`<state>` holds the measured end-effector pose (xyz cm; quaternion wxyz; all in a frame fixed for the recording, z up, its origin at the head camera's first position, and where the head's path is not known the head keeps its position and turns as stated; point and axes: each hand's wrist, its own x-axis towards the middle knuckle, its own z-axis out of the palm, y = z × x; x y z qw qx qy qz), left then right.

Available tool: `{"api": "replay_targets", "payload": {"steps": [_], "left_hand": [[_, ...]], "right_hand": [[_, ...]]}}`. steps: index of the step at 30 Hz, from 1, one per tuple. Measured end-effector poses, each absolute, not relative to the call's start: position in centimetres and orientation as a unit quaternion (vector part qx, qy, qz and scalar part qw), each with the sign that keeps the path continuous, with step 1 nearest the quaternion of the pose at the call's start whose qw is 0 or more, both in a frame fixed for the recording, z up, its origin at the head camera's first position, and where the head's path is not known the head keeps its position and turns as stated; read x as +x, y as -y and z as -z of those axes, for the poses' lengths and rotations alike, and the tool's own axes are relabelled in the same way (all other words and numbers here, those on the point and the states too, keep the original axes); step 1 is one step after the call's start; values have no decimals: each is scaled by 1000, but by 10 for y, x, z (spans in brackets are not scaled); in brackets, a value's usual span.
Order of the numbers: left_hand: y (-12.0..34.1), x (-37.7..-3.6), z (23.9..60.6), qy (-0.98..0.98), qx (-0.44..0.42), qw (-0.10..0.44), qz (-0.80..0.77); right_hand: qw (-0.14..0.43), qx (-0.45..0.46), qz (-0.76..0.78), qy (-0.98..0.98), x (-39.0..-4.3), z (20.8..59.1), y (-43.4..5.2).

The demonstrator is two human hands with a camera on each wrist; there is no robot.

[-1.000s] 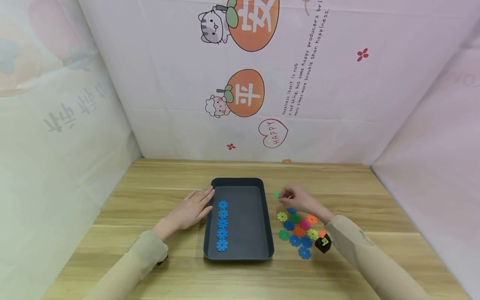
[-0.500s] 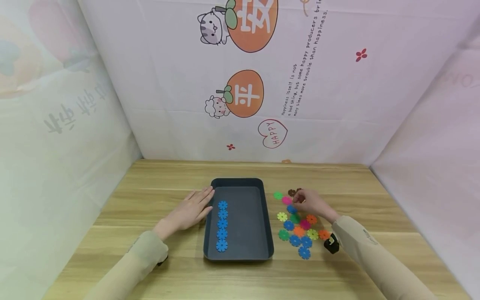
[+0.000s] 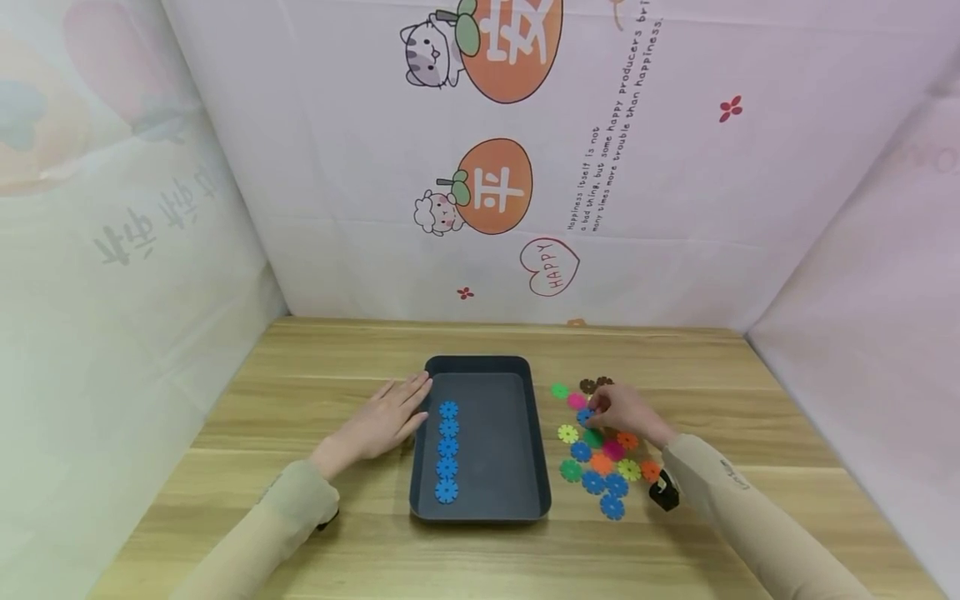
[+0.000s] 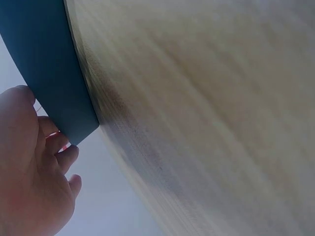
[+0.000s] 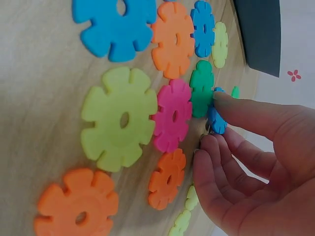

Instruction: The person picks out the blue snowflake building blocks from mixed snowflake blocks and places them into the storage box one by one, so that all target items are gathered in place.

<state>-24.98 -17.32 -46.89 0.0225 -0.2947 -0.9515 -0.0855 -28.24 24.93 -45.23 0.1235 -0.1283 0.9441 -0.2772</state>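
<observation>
My right hand (image 3: 626,412) is at the scattered plastic snowflake discs. Its thumb and forefinger pinch a blue snowflake disc (image 5: 217,118), still low among the others. Nearby lie a green disc (image 5: 202,89), a magenta disc (image 5: 173,116) and an orange disc (image 5: 168,179). A dark grey rectangular tray (image 3: 498,507) stands left of them. Inside, along its left side, several blue discs (image 3: 447,447) form a straight column. With straight fingers my left hand (image 3: 382,419) rests on the tray's left rim; in the left wrist view its fingertips touch the outer wall.
Around the right hand lie more discs: a light green disc (image 3: 559,390), brown discs (image 3: 588,386) at the back, a yellow disc (image 3: 567,433) and a blue disc (image 3: 612,507) at the front. The wooden table (image 3: 360,542) meets printed cloth walls (image 3: 337,250).
My right hand has moved from beside the light green disc, rightward and slightly nearer, to the blue disc, now between its fingers. My left hand stays on the tray rim.
</observation>
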Motion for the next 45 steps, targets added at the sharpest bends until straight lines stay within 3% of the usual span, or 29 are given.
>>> {"api": "replay_targets", "payload": {"steps": [23, 36, 45], "left_hand": [[175, -252, 472, 951, -293, 16, 94], [175, -252, 472, 951, -294, 20, 91], [174, -250, 470, 953, -289, 13, 87]], "right_hand": [[130, -124, 313, -933, -283, 442, -252], [107, -180, 284, -936, -278, 419, -227], [153, -221, 348, -898, -264, 410, -198]]}}
